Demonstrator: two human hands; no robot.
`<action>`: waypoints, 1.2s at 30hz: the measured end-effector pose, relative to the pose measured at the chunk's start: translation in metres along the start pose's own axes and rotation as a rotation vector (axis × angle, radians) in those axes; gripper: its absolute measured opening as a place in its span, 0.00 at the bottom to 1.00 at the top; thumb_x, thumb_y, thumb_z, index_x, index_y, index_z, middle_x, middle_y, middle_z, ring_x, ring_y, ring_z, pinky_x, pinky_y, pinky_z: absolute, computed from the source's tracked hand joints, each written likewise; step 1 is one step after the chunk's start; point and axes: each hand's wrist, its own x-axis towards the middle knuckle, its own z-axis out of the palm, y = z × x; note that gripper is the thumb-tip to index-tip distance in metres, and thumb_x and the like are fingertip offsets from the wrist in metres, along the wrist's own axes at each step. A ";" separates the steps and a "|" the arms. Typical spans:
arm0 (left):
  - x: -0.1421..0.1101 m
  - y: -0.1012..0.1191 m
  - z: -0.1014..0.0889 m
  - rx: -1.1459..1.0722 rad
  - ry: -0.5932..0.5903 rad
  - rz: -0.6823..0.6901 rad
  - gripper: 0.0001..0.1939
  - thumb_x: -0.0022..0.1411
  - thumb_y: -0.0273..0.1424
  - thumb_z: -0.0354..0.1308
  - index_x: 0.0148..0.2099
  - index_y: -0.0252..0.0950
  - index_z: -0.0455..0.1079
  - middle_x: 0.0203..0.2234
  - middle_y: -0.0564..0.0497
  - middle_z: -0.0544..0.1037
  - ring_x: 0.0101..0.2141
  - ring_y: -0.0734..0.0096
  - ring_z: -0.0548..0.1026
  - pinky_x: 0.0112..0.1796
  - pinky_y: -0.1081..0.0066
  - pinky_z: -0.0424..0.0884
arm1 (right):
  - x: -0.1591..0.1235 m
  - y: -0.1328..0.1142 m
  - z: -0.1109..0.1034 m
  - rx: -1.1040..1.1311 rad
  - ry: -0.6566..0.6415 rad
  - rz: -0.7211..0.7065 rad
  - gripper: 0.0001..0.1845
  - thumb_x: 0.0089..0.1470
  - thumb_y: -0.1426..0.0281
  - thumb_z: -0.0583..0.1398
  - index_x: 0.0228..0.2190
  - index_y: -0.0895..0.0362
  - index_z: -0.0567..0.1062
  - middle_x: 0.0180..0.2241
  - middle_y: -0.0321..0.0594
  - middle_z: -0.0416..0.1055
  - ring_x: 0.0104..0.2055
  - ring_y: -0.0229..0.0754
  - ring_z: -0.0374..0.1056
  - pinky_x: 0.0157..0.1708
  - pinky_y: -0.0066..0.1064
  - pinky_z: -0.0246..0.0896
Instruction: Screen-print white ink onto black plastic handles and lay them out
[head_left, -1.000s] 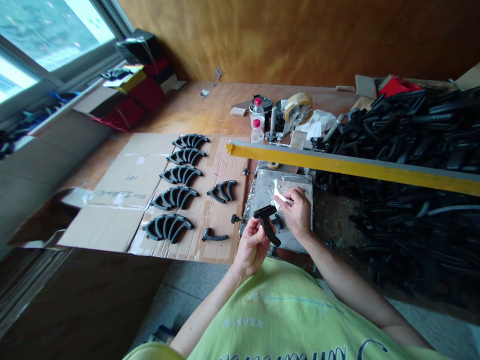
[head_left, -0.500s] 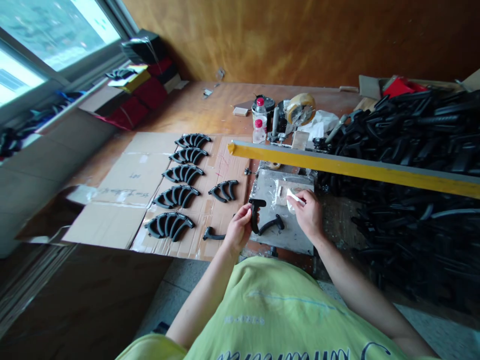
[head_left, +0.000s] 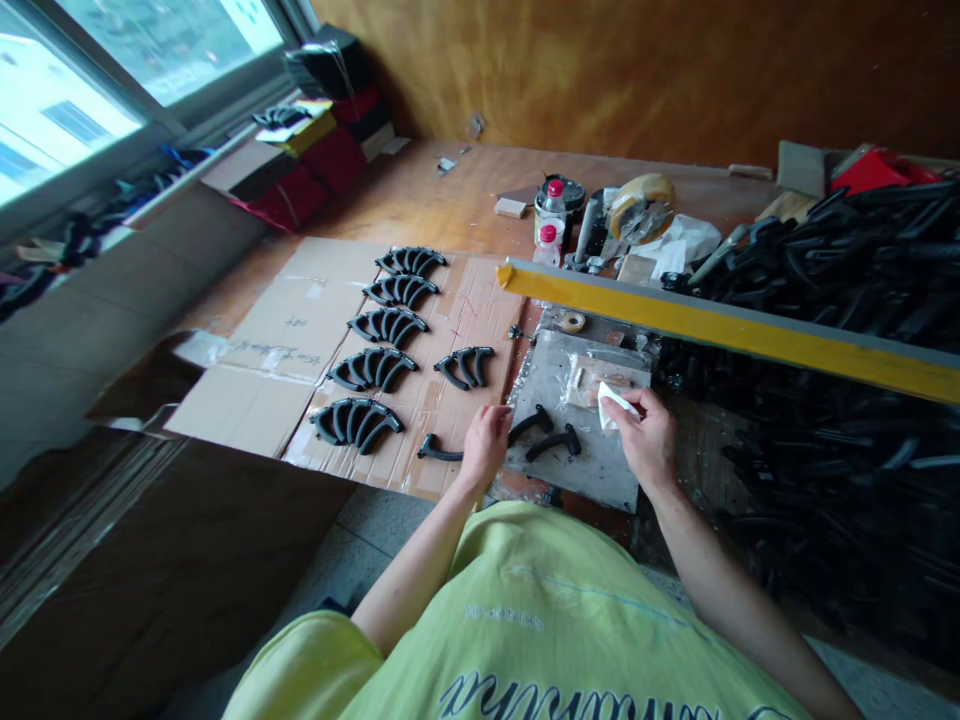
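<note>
My left hand [head_left: 486, 442] has its fingers curled at the left edge of a grey metal plate [head_left: 600, 480]. Against its fingers is the end of a curved black handle-like part [head_left: 534, 422]; whether the fingers grip it is hidden. A second such part [head_left: 556, 442] lies just right of it on the plate. My right hand [head_left: 651, 432] pinches a folded white wipe [head_left: 615, 402] above the plate's right side. On the cardboard left of my left hand rests another black part [head_left: 435, 450].
Fanned rows of black parts [head_left: 358, 422] lie on flat cardboard [head_left: 247, 350]. A yellow-edged bar [head_left: 675, 320] crosses above the plate. Bottles [head_left: 550, 240] and a tape roll [head_left: 641, 205] stand behind. A big heap of black parts [head_left: 840, 290] fills the right.
The black part that my left hand held upright now lies lower, on the plate beside the other one. My right hand still holds the wipe. The whole view has shifted.
</note>
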 end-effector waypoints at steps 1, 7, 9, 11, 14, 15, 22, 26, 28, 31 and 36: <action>-0.008 -0.014 -0.011 -0.016 0.040 -0.108 0.12 0.60 0.41 0.54 0.37 0.38 0.71 0.33 0.47 0.76 0.34 0.64 0.75 0.40 0.64 0.70 | 0.000 0.000 -0.001 0.027 0.002 0.029 0.17 0.47 0.55 0.63 0.25 0.56 0.71 0.24 0.34 0.68 0.26 0.38 0.62 0.27 0.29 0.57; -0.047 -0.092 -0.054 -0.135 0.145 -0.780 0.20 0.56 0.50 0.54 0.29 0.37 0.62 0.19 0.51 0.72 0.21 0.66 0.74 0.24 0.68 0.70 | -0.001 0.000 0.006 0.189 -0.010 0.183 0.19 0.44 0.54 0.65 0.27 0.57 0.71 0.22 0.33 0.67 0.24 0.37 0.61 0.24 0.28 0.57; -0.047 -0.099 -0.054 -0.129 0.146 -0.822 0.21 0.55 0.52 0.54 0.28 0.38 0.62 0.17 0.51 0.72 0.19 0.65 0.74 0.22 0.68 0.70 | -0.002 -0.003 0.012 0.210 -0.051 0.193 0.19 0.43 0.55 0.66 0.27 0.57 0.71 0.22 0.32 0.67 0.24 0.36 0.61 0.24 0.28 0.57; -0.042 -0.099 -0.052 -0.124 0.158 -0.821 0.21 0.53 0.51 0.56 0.27 0.38 0.62 0.15 0.51 0.71 0.19 0.64 0.74 0.21 0.68 0.70 | -0.003 -0.008 0.017 0.208 -0.096 0.188 0.19 0.43 0.55 0.66 0.27 0.57 0.71 0.22 0.32 0.67 0.24 0.36 0.61 0.24 0.28 0.57; -0.033 -0.092 -0.051 -0.140 0.197 -0.803 0.18 0.53 0.47 0.58 0.28 0.37 0.64 0.16 0.51 0.72 0.20 0.64 0.75 0.21 0.69 0.70 | -0.007 -0.014 0.020 0.190 -0.136 0.169 0.18 0.44 0.56 0.66 0.27 0.57 0.71 0.22 0.33 0.68 0.23 0.36 0.61 0.24 0.28 0.57; -0.031 -0.087 -0.052 -0.148 0.216 -0.788 0.16 0.54 0.46 0.57 0.30 0.37 0.64 0.18 0.51 0.73 0.21 0.65 0.76 0.22 0.69 0.71 | -0.008 -0.015 0.020 0.185 -0.141 0.162 0.18 0.44 0.56 0.66 0.27 0.57 0.71 0.22 0.33 0.68 0.24 0.37 0.61 0.24 0.28 0.57; -0.027 -0.005 -0.042 -0.675 0.209 -0.425 0.19 0.51 0.42 0.64 0.40 0.36 0.64 0.32 0.51 0.76 0.31 0.67 0.78 0.27 0.70 0.76 | -0.021 -0.038 0.022 0.130 -0.165 -0.021 0.13 0.50 0.59 0.64 0.27 0.56 0.70 0.24 0.33 0.67 0.26 0.37 0.62 0.28 0.29 0.59; -0.026 0.051 -0.028 -0.896 0.004 -0.405 0.26 0.47 0.38 0.69 0.46 0.35 0.68 0.34 0.51 0.76 0.34 0.69 0.77 0.30 0.72 0.76 | -0.026 -0.066 0.024 0.104 -0.125 -0.274 0.09 0.54 0.64 0.61 0.26 0.55 0.70 0.29 0.35 0.68 0.34 0.39 0.65 0.36 0.31 0.61; -0.027 0.070 -0.022 -0.895 -0.105 -0.413 0.25 0.46 0.37 0.70 0.46 0.33 0.71 0.34 0.50 0.77 0.33 0.69 0.77 0.30 0.73 0.76 | -0.027 -0.078 0.025 0.088 -0.109 -0.355 0.08 0.55 0.65 0.61 0.27 0.54 0.70 0.29 0.36 0.68 0.34 0.39 0.66 0.35 0.31 0.62; -0.029 0.087 -0.014 -0.824 -0.239 -0.375 0.20 0.46 0.37 0.69 0.39 0.30 0.73 0.30 0.49 0.77 0.30 0.69 0.76 0.30 0.70 0.75 | -0.029 -0.088 0.027 0.064 -0.104 -0.434 0.07 0.56 0.66 0.61 0.28 0.54 0.70 0.30 0.36 0.68 0.33 0.39 0.66 0.33 0.30 0.62; -0.035 0.098 -0.005 -0.574 -0.208 -0.211 0.10 0.45 0.31 0.66 0.29 0.31 0.70 0.21 0.54 0.73 0.25 0.74 0.71 0.28 0.76 0.69 | -0.031 -0.088 0.037 -0.006 -0.127 -0.455 0.07 0.54 0.68 0.62 0.27 0.54 0.70 0.30 0.36 0.67 0.33 0.38 0.66 0.33 0.29 0.62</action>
